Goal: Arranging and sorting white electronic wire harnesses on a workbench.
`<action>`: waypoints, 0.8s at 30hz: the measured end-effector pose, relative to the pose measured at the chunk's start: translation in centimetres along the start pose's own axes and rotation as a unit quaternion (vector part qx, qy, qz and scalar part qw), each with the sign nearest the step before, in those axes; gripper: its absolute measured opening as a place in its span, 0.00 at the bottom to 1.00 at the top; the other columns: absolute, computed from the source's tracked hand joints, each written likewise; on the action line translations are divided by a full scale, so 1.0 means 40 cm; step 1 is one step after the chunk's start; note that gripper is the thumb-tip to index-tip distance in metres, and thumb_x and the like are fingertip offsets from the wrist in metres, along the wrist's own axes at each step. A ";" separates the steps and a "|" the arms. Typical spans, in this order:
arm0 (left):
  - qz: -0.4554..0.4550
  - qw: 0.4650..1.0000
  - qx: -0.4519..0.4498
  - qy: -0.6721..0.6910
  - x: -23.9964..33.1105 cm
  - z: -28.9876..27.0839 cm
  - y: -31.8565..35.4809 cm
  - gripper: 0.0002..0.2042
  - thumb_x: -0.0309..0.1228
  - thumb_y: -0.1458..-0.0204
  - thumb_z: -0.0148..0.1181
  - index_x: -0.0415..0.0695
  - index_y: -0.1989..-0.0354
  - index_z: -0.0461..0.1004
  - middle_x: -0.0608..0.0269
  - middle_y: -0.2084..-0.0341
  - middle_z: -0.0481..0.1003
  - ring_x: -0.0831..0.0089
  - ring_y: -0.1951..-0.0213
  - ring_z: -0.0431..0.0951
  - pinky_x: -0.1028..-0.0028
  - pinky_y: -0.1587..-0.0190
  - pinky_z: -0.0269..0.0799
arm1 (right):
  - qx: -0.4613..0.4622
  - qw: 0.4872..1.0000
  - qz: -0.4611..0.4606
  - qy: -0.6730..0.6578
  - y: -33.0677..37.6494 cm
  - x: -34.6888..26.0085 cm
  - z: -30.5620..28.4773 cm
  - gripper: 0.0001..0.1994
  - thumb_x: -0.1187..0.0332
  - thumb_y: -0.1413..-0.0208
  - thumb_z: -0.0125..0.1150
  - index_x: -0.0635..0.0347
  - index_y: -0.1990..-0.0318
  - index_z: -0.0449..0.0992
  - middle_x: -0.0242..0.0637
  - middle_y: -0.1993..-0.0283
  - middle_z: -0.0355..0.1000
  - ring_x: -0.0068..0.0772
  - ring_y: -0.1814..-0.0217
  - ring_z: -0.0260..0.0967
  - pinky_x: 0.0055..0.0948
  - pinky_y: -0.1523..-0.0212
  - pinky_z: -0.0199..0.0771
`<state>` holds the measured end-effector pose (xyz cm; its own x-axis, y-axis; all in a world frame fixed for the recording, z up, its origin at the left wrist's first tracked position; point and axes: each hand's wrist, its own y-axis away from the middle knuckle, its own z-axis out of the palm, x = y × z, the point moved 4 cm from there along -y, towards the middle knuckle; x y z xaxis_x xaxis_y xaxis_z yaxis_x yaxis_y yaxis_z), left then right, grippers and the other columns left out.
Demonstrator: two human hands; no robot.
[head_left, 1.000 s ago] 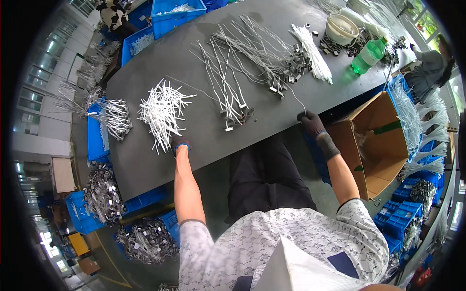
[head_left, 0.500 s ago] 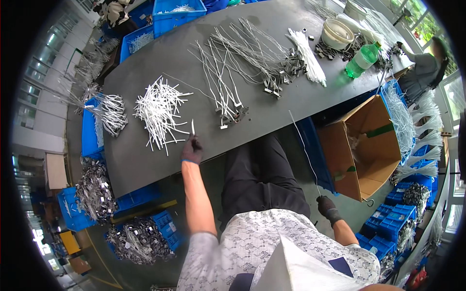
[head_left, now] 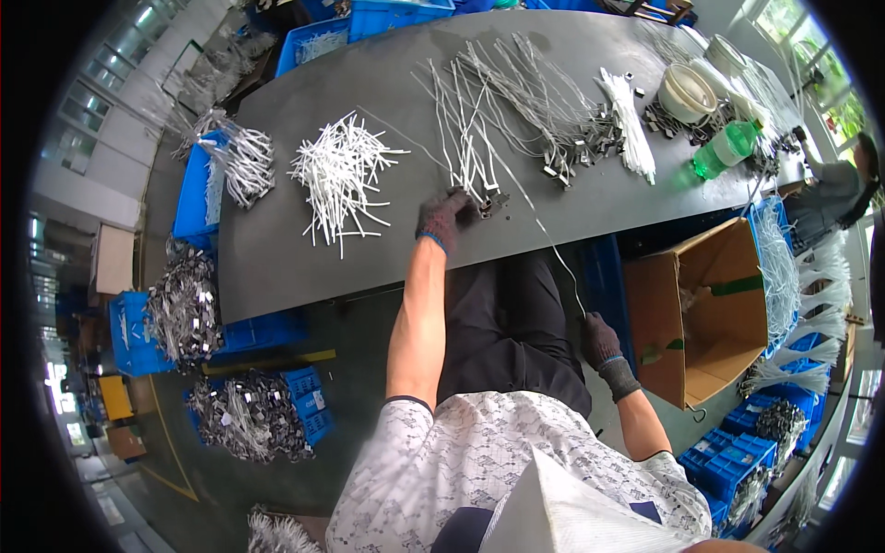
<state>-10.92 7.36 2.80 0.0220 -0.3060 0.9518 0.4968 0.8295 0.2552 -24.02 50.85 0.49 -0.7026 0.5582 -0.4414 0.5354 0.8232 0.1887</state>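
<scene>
My left hand, in a dark knitted glove, rests low over the table beside the near ends of a small group of pale wires. Its fingers are curled together, and what is between them is hidden. Off the table's front edge, my gloved right hand is closed on a thin pale wire, which runs up over the edge onto the table toward the group. Left of my left hand lies a loose pile of short white tubes. Small dark and silvery connector pieces lie just right of my left hand.
Farther right on the grey table are more wires with metal ends, a white tube bundle, a tub and a green bottle. An open cardboard box stands beside my right hand. A person is at far right.
My left hand has moved right, from the white tube pile to the wires; the tube it held no longer shows. My right hand has risen toward the table edge with its wire. The view has shifted.
</scene>
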 end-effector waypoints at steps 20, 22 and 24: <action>0.010 0.704 0.117 -0.701 -0.025 -0.125 -0.044 0.09 0.33 0.44 0.59 0.46 0.59 0.80 0.46 0.58 0.80 0.51 0.54 0.84 0.54 0.57 0.82 | -0.095 0.983 0.142 0.069 0.216 0.275 0.187 0.09 0.70 0.40 0.51 0.58 0.56 0.77 0.53 0.57 0.77 0.59 0.52 0.75 0.49 0.53 0.76; 0.023 0.707 0.089 -0.701 -0.020 -0.132 -0.061 0.09 0.32 0.44 0.59 0.45 0.59 0.81 0.44 0.57 0.80 0.52 0.54 0.84 0.55 0.57 0.82 | -0.088 0.985 0.133 0.068 0.204 0.262 0.178 0.09 0.70 0.40 0.52 0.58 0.56 0.77 0.53 0.58 0.77 0.59 0.52 0.75 0.49 0.53 0.76; 0.047 0.706 0.056 -0.704 -0.031 -0.147 -0.080 0.09 0.32 0.45 0.59 0.44 0.60 0.81 0.44 0.59 0.81 0.52 0.56 0.84 0.56 0.58 0.82 | -0.095 0.984 0.137 0.068 0.211 0.246 0.163 0.09 0.71 0.41 0.53 0.58 0.56 0.77 0.53 0.58 0.77 0.59 0.53 0.75 0.50 0.54 0.76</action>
<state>-7.43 2.35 -0.20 -0.8741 0.4551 0.1700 0.4764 0.8714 0.1167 -23.36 62.62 -8.01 -0.6075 0.7595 -0.2325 0.6249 0.6377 0.4504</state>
